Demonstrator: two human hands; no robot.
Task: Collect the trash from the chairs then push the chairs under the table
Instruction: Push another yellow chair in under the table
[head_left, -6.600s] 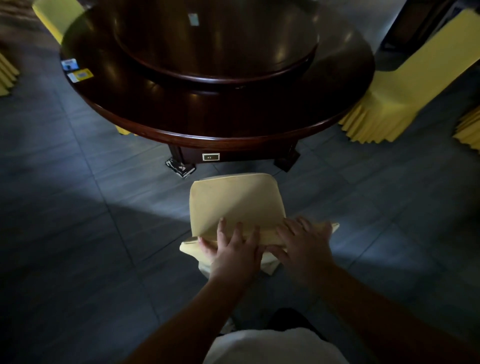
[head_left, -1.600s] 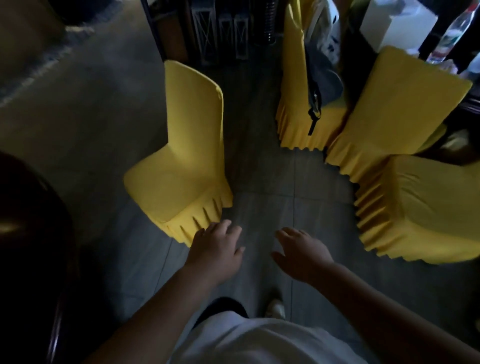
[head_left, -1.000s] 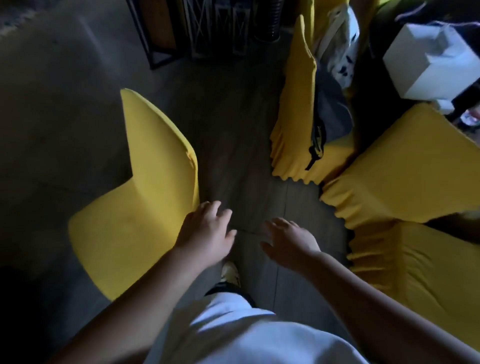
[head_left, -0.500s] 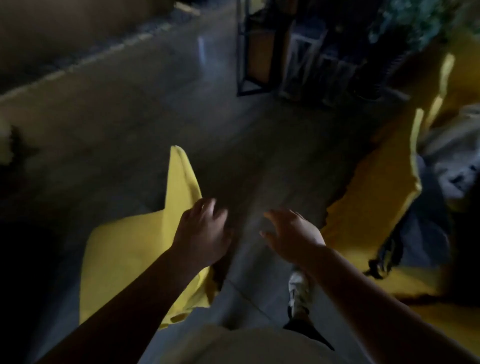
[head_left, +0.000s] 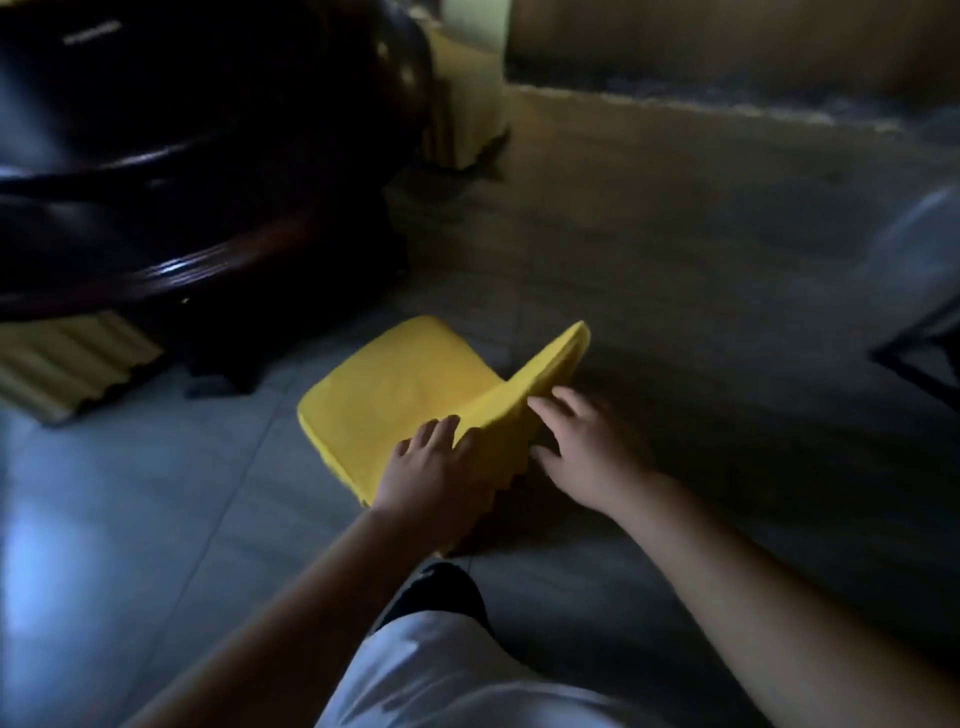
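A yellow-covered chair (head_left: 400, 395) stands on the tiled floor in the middle, its seat facing the dark round wooden table (head_left: 171, 156) at the upper left. My left hand (head_left: 434, 473) grips the top edge of the chair's backrest, fingers over its front. Just to the right, my right hand (head_left: 587, 452) lies spread against the back of the backrest with straight fingers. The seat looks bare, with no trash visible on it.
Another yellow chair skirt (head_left: 67, 358) shows under the table's edge at the left. A pale covered chair (head_left: 467, 104) stands beyond the table at the top. A dark metal frame (head_left: 919, 364) sits at the right edge. Grey tiled floor surrounds the chair.
The view has swung left, bringing the table into sight. My left hand has closed over the backrest's top edge, and my right hand has come onto the back of the backrest.
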